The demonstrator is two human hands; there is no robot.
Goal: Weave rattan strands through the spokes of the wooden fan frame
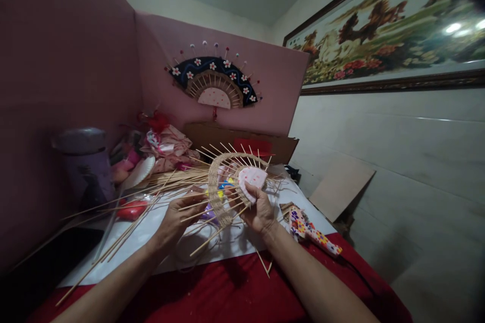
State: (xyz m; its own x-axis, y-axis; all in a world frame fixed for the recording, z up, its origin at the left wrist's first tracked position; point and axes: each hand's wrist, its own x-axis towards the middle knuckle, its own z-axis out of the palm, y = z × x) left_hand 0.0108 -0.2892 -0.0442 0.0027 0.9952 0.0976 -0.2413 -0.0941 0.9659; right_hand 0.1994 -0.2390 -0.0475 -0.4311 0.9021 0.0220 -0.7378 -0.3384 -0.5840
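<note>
Above the table I hold a half-made fan [214,181] of thin sticks. A band of woven twine curves across the sticks, and a white half-circle pad [254,181] with pinkish spots covers their inner ends. My right hand [260,211] grips the fan at this pad, thumb on top and fingers behind. My left hand [181,218] is closed round the stick ends at the left, outside the woven band; its fingertips are partly hidden. Below the fan lie a purple item [209,213] and loose twine, partly covered by it.
Loose sticks [166,180] lie across the white sheet [151,250] on the red cloth [197,295]. At right rests a flower-patterned glue gun [314,234] with a cord. A purple container [88,176] stands left, near a dark flat object [68,250]. A finished fan [212,66] hangs behind.
</note>
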